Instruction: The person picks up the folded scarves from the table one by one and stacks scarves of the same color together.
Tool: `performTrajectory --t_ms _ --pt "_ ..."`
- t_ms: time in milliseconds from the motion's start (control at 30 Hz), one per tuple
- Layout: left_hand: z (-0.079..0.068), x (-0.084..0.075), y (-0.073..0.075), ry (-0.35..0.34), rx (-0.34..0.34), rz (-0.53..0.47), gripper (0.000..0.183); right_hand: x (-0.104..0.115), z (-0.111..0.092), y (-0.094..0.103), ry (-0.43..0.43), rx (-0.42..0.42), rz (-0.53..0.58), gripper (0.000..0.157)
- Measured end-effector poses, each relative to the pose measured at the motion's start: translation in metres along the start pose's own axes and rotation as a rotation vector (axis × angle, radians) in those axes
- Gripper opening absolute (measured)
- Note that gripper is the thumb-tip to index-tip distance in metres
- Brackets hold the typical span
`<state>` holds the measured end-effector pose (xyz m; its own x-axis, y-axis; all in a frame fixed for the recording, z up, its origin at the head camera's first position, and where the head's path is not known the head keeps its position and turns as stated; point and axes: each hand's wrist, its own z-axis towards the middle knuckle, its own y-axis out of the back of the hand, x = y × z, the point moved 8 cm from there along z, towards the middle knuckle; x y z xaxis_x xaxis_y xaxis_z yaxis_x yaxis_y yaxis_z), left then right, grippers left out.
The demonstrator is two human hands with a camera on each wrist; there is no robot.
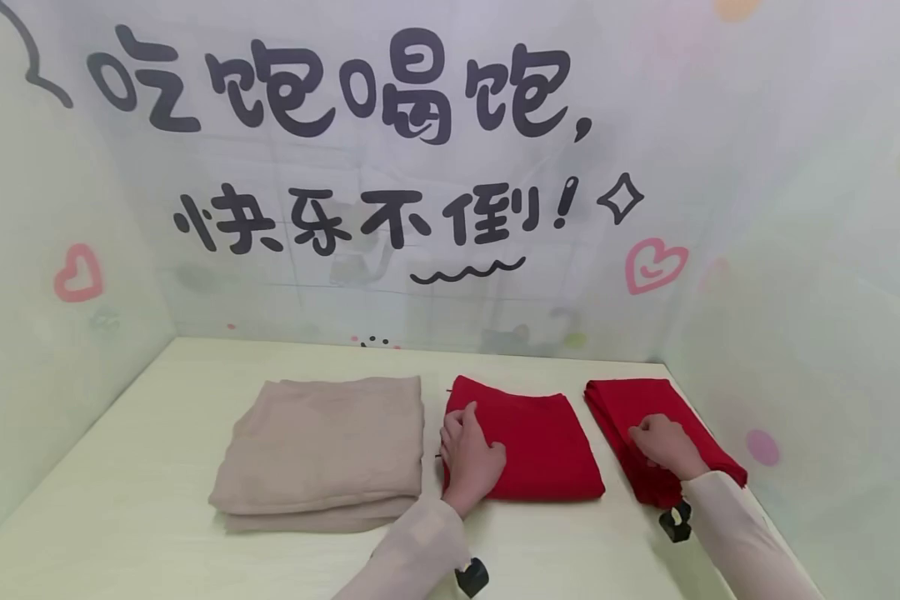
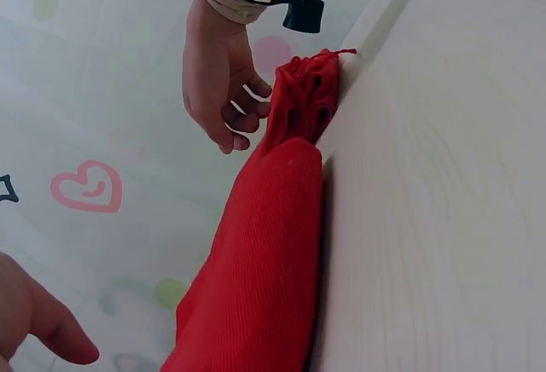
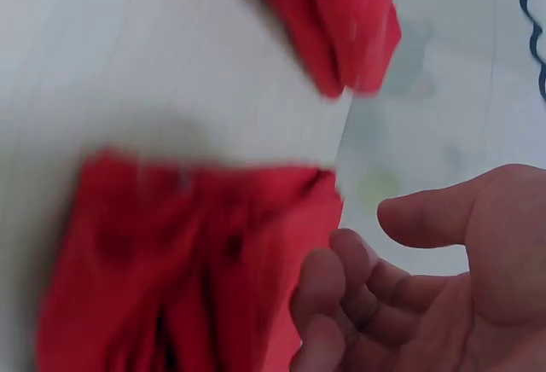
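Observation:
A folded red ribbed cloth (image 1: 551, 446) lies in the middle of the table. My left hand (image 1: 468, 467) is over its left edge, fingers fairly straight, with the thumb (image 2: 60, 325) away from the fabric in the left wrist view. Further right is a narrower folded red cloth (image 1: 633, 398), its gathered end with thin strings showing in the left wrist view. Over that bundle is my right hand (image 1: 667, 444); its fingers are loosely curled and nothing is between them and the thumb (image 3: 426, 214). Left of the middle cloth lies a larger folded beige cloth (image 1: 330, 442).
The pale table (image 1: 120, 475) meets a white back wall (image 1: 307, 308) printed with dark characters and hearts. Side walls stand left and right (image 1: 817, 333), the right one close beside the narrow bundle. Each wrist wears a black band-mounted device (image 1: 675, 522).

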<state>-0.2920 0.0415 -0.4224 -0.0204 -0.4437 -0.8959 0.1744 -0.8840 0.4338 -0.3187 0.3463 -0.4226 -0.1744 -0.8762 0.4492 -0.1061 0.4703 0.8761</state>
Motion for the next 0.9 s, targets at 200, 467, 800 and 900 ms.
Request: performTrajectory --t_ms 200,467,800,900 --pt "-0.003 -0.015 -0.029 0.018 0.192 -0.178 0.072 -0.032 0.008 0.034 0.012 -0.130 -0.037 0.028" --pt "-0.015 -0.018 -0.082 0.200 0.504 -0.480 0.059 -0.070 0.018 0.062 -0.043 -0.143 -0.085 0.039" --pt "-0.036 -0.028 -0.124 0.311 0.652 -0.659 0.046 -0.102 0.019 0.051 -0.047 -0.043 -0.061 0.056" --pt "-0.043 -0.032 -0.132 0.319 0.678 -0.689 0.045 -0.104 0.019 0.047 -0.036 -0.041 -0.048 0.053"
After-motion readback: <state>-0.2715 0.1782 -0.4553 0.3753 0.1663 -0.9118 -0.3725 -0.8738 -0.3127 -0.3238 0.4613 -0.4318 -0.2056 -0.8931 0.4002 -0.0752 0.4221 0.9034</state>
